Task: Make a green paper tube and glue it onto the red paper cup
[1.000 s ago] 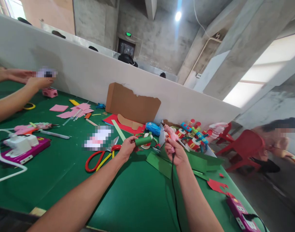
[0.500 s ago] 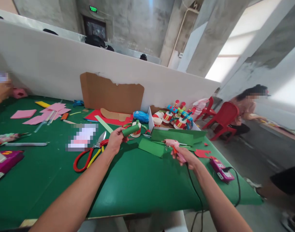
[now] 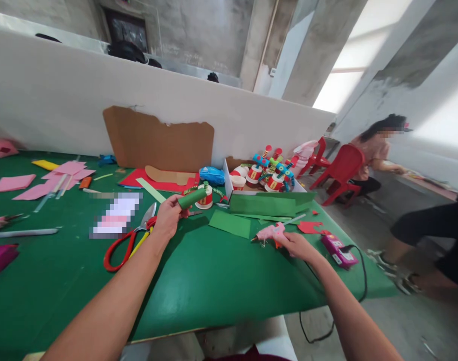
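My left hand is closed around a rolled tube of green paper, tilted up to the right. Just behind the tube stands a paper-cup figure with green pleated arms. In my right hand is a pink hot glue gun, its nozzle pointing left, low over the table. A glue stick juts from its back end. Sheets of green paper lie between the two hands, a little beyond them. Scissors with red handles rest beside my left forearm, partly over a yellow-handled tool.
An open box of cup figures stands at the back, near a blue packet. Cardboard leans on the white partition. Pink paper lies left. A purple power box with a cord sits right. One person sits beyond; another's legs show.
My right hand has lowered the glue gun toward the table and turned its nozzle left. The left hand still holds the green tube. The view has shifted slightly right.
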Demonstrator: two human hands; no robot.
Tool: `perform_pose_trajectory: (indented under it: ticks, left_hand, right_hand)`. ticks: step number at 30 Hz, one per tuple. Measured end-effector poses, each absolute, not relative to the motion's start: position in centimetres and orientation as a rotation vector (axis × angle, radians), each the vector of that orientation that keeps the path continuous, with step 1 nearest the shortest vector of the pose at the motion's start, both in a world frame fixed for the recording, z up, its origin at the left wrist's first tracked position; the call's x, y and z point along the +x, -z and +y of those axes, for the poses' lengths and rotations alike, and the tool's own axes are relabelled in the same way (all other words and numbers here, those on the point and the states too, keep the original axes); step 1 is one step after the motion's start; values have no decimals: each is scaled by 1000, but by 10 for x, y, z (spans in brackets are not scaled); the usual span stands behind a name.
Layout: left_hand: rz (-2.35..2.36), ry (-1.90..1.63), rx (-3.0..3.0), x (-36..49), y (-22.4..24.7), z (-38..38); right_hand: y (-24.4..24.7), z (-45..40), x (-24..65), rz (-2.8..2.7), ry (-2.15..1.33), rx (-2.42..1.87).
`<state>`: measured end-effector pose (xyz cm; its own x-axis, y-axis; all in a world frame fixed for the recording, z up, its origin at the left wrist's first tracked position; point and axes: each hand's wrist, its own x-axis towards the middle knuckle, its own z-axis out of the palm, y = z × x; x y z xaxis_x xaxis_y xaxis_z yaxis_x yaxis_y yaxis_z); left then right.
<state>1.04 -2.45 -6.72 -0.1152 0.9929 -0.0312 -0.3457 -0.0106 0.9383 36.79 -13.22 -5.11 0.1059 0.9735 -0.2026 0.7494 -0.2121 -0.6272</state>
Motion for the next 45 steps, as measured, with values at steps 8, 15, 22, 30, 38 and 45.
perform_pose_trajectory:
  ticks: [8, 15, 22, 30, 38, 45]
  left_hand:
    - [1045, -1532, 834, 0, 64, -19]
    - [1062, -1567, 852, 0, 63, -18]
    - [1056, -1577, 900, -1, 59, -20]
    - [1054, -1608, 919, -2, 57, -18]
    - [1007, -1720, 909, -14, 34, -23]
    - [1027, -1542, 1108, -17, 16, -66]
  right_hand:
    - [27, -129, 345, -1600, -55, -2146]
    - [49, -45, 220, -1420, -703, -1381]
    - [38, 24, 177, -2030, -50, -1639]
    - [37, 47, 174, -2198, -230, -1775]
    - [-1, -12, 172, -2060, -298, -1477]
    - [30, -95, 185, -2221, -423, -1410]
